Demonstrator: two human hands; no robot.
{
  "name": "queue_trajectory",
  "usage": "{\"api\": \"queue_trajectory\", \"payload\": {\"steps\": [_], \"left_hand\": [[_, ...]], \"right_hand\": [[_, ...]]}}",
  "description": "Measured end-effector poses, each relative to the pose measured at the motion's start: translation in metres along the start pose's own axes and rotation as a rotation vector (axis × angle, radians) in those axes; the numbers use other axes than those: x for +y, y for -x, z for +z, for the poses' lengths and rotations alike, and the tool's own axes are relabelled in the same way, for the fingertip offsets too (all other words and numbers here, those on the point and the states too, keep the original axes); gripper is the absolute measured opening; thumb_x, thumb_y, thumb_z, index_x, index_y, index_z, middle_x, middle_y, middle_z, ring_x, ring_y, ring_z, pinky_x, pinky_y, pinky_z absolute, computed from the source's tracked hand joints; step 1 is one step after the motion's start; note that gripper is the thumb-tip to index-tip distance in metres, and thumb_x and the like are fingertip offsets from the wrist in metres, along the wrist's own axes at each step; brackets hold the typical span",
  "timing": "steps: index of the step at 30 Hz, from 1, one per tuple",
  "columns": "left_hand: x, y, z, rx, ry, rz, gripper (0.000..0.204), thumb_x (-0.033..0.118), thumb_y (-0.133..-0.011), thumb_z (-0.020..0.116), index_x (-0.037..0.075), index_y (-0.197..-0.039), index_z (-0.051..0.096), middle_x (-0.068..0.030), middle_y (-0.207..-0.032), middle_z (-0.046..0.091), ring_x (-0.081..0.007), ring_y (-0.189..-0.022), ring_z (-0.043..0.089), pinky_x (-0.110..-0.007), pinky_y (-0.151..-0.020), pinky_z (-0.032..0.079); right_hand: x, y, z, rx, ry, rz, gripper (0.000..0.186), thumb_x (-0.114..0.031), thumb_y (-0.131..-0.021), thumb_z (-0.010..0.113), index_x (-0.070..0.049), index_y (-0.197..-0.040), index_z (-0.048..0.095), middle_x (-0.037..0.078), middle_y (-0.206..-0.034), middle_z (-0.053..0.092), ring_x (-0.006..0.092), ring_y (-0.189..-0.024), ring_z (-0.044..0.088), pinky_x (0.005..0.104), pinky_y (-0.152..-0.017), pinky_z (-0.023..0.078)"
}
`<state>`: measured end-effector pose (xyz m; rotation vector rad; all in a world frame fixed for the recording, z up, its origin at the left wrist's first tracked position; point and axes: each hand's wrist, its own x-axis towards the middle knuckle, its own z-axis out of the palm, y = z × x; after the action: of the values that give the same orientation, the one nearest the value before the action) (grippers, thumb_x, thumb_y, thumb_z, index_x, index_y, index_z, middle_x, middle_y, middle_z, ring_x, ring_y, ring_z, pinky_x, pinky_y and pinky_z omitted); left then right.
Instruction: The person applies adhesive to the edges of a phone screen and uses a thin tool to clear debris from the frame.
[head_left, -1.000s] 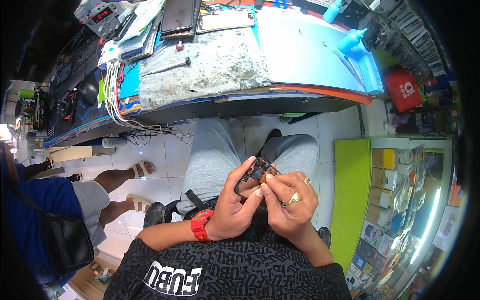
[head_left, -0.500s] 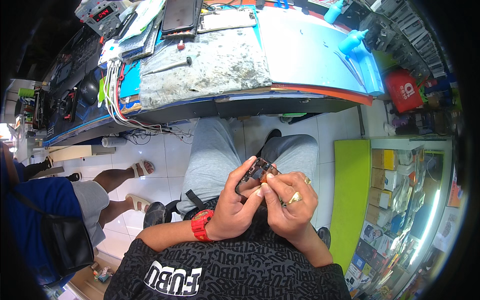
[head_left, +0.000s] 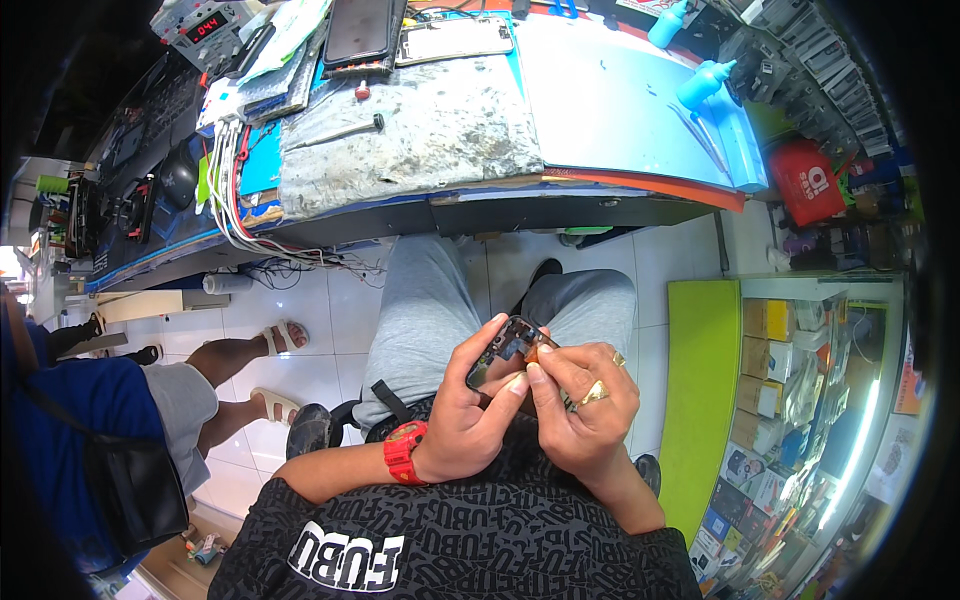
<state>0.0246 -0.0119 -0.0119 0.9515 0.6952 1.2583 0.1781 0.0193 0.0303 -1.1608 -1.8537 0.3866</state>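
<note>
Above my lap, my left hand [head_left: 462, 412] is closed round the edges of an opened phone [head_left: 505, 350] with a dark frame and small inner parts showing at its upper end. My left thumb lies along its near side. Close against it, my right hand [head_left: 590, 415] has thumb and forefinger pinched together at the phone's right side. A small orange-brown strip [head_left: 534, 354], which looks like a flex cable, shows at those fingertips. How much of it they grip is partly hidden by the fingers.
Ahead is a workbench with a stained grey mat [head_left: 430, 130], a screwdriver-like tool [head_left: 340, 131], phones [head_left: 357, 35], a pale blue sheet [head_left: 610, 100] and blue bottles [head_left: 706, 83]. White cables [head_left: 228, 190] hang over its edge. A person [head_left: 180, 400] is at left; a glass display case [head_left: 800, 420] stands right.
My right hand has shifted slightly to the right, and the phone has turned a little, showing more of its inner side. The bench has not changed.
</note>
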Motion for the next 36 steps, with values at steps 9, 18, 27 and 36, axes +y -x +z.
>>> {"api": "queue_trajectory", "payload": {"steps": [9, 18, 27, 36], "left_hand": [[-0.0008, 0.0017, -0.0031, -0.019, -0.016, -0.022, 0.071, -0.014, -0.106, 0.046, 0.005, -0.168, 0.016, -0.0290, -0.156, 0.050, -0.0386, -0.152, 0.048, -0.051, -0.127, 0.041], [-0.0022, 0.0027, -0.0046, -0.030, -0.068, -0.025, 0.071, -0.014, -0.107, 0.045, 0.006, -0.168, 0.015, -0.0274, -0.157, 0.049, -0.0382, -0.153, 0.047, -0.051, -0.127, 0.040], [-0.0030, 0.0018, -0.0049, -0.034, -0.060, -0.022, 0.070, -0.014, -0.107, 0.045, 0.006, -0.168, 0.016, -0.0251, -0.157, 0.050, -0.0381, -0.153, 0.047, -0.051, -0.127, 0.041], [-0.0037, 0.0011, -0.0073, -0.054, -0.076, -0.015, 0.071, -0.013, -0.107, 0.045, 0.007, -0.168, 0.016, -0.0250, -0.157, 0.050, -0.0377, -0.153, 0.047, -0.050, -0.126, 0.041]], "right_hand": [[0.0019, -0.0002, -0.0015, -0.005, -0.001, -0.014, 0.028, 0.005, -0.080, 0.085, -0.001, -0.106, 0.076, 0.010, -0.092, 0.072, 0.0262, -0.075, 0.067, 0.0385, -0.067, 0.052], [0.0023, -0.0008, -0.0017, -0.003, -0.013, -0.014, 0.030, 0.005, -0.080, 0.085, -0.001, -0.108, 0.076, 0.010, -0.092, 0.072, 0.0262, -0.074, 0.066, 0.0385, -0.067, 0.051], [0.0034, -0.0012, -0.0002, 0.010, -0.007, -0.027, 0.030, 0.006, -0.080, 0.085, -0.001, -0.108, 0.076, 0.010, -0.092, 0.072, 0.0258, -0.073, 0.065, 0.0380, -0.066, 0.051], [0.0021, -0.0009, -0.0007, 0.002, -0.004, -0.008, 0.029, 0.005, -0.080, 0.085, -0.001, -0.107, 0.076, 0.010, -0.091, 0.072, 0.0262, -0.074, 0.066, 0.0381, -0.066, 0.051]]}}
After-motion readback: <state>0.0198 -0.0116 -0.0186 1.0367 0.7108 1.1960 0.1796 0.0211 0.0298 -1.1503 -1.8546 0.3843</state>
